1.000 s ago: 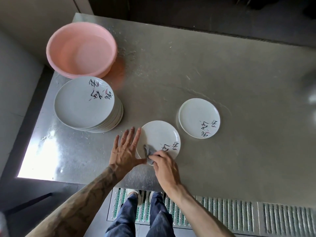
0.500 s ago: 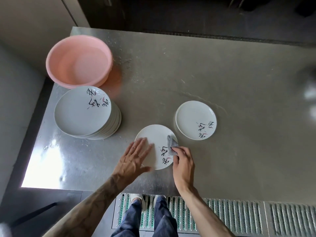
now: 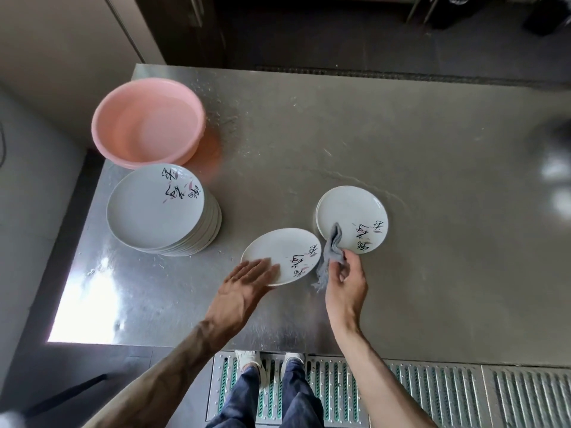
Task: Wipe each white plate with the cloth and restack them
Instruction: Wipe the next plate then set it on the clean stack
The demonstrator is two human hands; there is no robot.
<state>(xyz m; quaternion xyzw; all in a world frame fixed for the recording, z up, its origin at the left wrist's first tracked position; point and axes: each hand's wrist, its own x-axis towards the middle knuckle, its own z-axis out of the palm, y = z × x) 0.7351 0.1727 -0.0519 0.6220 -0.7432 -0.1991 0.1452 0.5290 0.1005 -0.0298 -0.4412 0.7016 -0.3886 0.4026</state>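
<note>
On the steel bench (image 3: 355, 128), the left hand (image 3: 244, 285) lies with fingers straight on the near plate (image 3: 284, 251). The right hand (image 3: 346, 282) pinches the grey cloth (image 3: 332, 254) between that plate and the right plate (image 3: 349, 211). The tall stack (image 3: 154, 211) sits beside the pink basin (image 3: 148, 122).

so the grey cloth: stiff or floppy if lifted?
Likely floppy: the cloth bunches and droops from the right hand. Probably light, since a loose pinch holds it. Its hanging tail may drag on the table.
</note>
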